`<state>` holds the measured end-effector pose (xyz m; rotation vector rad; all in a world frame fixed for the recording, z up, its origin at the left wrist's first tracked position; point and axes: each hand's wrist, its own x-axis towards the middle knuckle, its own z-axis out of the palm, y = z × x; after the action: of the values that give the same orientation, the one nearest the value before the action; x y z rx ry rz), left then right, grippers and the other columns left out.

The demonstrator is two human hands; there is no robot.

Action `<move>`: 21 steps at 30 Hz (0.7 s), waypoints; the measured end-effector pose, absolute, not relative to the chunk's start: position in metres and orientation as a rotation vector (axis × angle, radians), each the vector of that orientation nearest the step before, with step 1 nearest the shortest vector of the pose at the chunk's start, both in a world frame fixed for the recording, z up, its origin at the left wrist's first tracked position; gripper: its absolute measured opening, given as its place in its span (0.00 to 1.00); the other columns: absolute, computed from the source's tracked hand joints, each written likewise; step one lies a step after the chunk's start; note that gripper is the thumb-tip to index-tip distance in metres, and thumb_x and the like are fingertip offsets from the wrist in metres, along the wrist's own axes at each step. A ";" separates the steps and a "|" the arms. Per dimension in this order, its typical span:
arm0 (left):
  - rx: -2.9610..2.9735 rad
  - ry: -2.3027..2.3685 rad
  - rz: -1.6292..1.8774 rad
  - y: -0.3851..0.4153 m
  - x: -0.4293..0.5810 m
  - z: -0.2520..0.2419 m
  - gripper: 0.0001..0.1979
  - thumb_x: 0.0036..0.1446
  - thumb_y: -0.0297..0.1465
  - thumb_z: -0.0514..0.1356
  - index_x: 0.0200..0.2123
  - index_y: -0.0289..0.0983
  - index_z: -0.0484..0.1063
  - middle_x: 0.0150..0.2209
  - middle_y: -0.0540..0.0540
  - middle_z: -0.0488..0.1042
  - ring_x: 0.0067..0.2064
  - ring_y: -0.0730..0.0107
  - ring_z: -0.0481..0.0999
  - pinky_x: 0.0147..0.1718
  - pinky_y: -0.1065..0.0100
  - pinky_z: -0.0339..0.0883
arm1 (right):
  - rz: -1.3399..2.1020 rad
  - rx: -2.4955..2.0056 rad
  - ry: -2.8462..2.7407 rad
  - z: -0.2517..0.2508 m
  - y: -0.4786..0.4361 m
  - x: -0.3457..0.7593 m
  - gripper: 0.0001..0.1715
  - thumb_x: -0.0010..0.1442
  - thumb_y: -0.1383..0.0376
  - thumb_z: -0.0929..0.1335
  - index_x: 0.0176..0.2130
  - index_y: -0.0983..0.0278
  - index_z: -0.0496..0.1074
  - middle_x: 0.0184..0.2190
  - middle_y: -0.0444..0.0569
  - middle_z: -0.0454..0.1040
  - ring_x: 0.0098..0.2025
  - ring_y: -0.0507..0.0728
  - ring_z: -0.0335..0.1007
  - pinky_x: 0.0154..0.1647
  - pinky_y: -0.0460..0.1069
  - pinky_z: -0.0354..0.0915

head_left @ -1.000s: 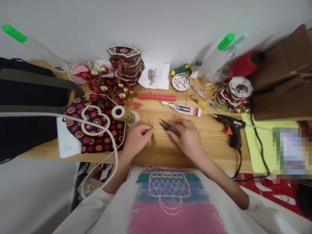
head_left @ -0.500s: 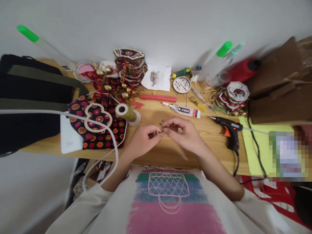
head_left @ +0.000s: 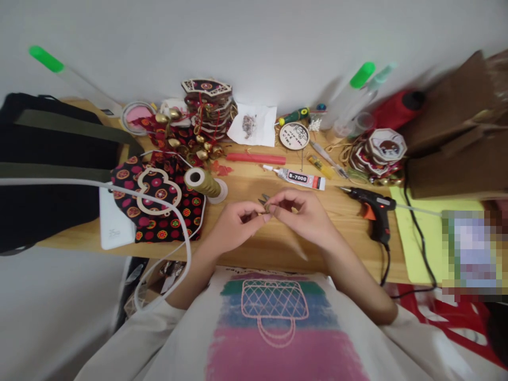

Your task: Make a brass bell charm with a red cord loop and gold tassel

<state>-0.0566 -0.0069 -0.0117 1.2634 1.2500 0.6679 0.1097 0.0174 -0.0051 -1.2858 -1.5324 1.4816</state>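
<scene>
My left hand (head_left: 240,225) and my right hand (head_left: 299,214) meet over the middle of the wooden table (head_left: 273,251). The fingertips of both are pinched together around something small that I cannot make out. Two pointed grey blades, like scissor tips (head_left: 264,199), poke out just beyond the fingers; whether they are held or lie on the table cannot be told. A spool of olive cord (head_left: 204,182) stands to the left of my hands. Beyond them lies a B-7000 glue tube (head_left: 297,178), and to the right a glue gun (head_left: 371,209).
At left, a wooden gourd-shaped frame (head_left: 159,191) rests on patterned fabric (head_left: 169,230), with a white cable (head_left: 186,238) arching over it. Gold bells (head_left: 204,148) and stacked ornaments (head_left: 208,100) line the back. A brown box (head_left: 448,164) stands at right.
The view has shifted slightly. More of the grey blades shows past my fingertips. My hands stay together in nearly the same pinch.
</scene>
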 end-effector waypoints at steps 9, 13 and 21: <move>1.204 1.245 0.660 -0.005 -0.051 -0.004 0.10 0.50 0.35 0.60 0.22 0.35 0.70 0.12 0.56 0.59 0.15 0.82 0.54 0.16 0.75 0.48 | 1.523 -1.277 -1.495 -0.004 0.016 0.115 0.06 0.49 0.65 0.69 0.28 0.64 0.76 0.26 0.46 0.75 0.25 0.49 0.64 0.27 0.47 0.60; 1.189 1.262 0.661 -0.004 -0.048 -0.002 0.10 0.49 0.34 0.60 0.21 0.35 0.70 0.12 0.56 0.59 0.15 0.82 0.54 0.15 0.75 0.48 | 1.520 -1.278 -1.505 -0.002 0.016 0.116 0.06 0.47 0.66 0.68 0.28 0.65 0.75 0.24 0.45 0.74 0.24 0.48 0.61 0.25 0.46 0.58; 1.231 1.266 0.680 -0.004 -0.045 -0.003 0.09 0.48 0.34 0.59 0.22 0.35 0.71 0.13 0.57 0.59 0.16 0.81 0.54 0.16 0.75 0.49 | 1.437 -1.275 -1.569 -0.002 0.015 0.117 0.04 0.48 0.66 0.67 0.26 0.65 0.71 0.22 0.43 0.70 0.22 0.48 0.58 0.24 0.45 0.55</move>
<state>-0.0450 -0.0038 -0.0026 1.2305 1.2658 0.6799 0.1171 0.0155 -0.0025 -1.2752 -1.5687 1.4372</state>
